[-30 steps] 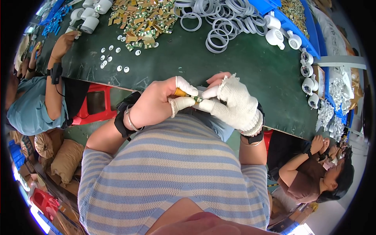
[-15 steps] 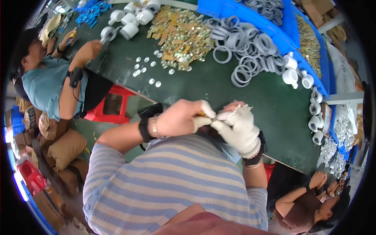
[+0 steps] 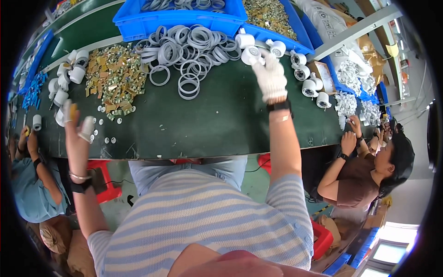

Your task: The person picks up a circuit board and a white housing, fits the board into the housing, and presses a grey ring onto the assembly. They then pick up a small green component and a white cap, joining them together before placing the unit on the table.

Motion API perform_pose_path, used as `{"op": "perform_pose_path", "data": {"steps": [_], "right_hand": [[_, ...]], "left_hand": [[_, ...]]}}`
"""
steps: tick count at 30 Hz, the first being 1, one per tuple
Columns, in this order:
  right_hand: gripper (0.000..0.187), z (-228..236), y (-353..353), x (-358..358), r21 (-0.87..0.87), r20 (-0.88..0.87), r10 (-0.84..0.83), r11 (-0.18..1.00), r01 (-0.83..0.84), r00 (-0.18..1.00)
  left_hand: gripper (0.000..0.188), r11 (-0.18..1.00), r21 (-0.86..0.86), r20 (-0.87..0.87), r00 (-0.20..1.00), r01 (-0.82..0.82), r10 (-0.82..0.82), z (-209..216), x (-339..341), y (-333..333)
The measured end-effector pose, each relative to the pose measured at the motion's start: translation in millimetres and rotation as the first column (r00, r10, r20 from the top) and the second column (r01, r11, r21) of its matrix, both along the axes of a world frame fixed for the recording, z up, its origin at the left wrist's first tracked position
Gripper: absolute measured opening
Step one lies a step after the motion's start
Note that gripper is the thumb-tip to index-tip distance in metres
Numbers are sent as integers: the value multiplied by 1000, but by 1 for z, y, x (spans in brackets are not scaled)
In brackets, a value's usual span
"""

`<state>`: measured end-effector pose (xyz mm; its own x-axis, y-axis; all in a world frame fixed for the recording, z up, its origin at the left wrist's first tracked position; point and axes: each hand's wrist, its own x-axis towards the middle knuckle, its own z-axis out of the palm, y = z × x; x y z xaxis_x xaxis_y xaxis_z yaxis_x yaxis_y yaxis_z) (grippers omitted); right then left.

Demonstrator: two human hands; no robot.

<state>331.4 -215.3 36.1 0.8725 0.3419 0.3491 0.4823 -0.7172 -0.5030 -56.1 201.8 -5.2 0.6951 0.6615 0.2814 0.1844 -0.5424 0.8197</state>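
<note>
We reach right hand (image 3: 270, 76), white-gloved, across green table (image 3: 217, 120); fingers closed on white round housing (image 3: 251, 54) beside grey rings (image 3: 194, 46), below blue bin (image 3: 138, 25). Left hand (image 3: 78, 131) raised near table's left edge, taped fingertips spread, holding nothing we can see. Brass clips (image 3: 113, 78) heaped behind it.

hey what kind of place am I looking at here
Most likely a small factory assembly line. A long green workbench carries loose parts in bulk: a pile of grey rings, a heap of small brass pieces, white round housings and blue bins. Other people sit working alongside.
</note>
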Motion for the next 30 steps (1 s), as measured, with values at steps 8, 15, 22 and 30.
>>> {"op": "perform_pose_path", "data": {"steps": [8, 15, 22, 30], "right_hand": [[51, -46, -5, 36, 93, -53, -221, 970, 225, 974], [50, -45, -2, -22, 19, -108, -218, 975, 221, 970], [27, -46, -13, -105, -168, 252, 445, 895, -414, 859], [29, -2, 80, -165, 690, -490, 752, 644, -330, 441]], "left_hand": [[76, 772, -388, 21, 842, 504, -539, 19, 35, -157], [51, 736, -354, -77, 766, 577, -638, 23, 62, -165], [65, 495, -719, 133, 795, 488, -591, 16, 51, -177], [66, -54, -798, 596, 775, 600, -211, 16, 47, -170]]}}
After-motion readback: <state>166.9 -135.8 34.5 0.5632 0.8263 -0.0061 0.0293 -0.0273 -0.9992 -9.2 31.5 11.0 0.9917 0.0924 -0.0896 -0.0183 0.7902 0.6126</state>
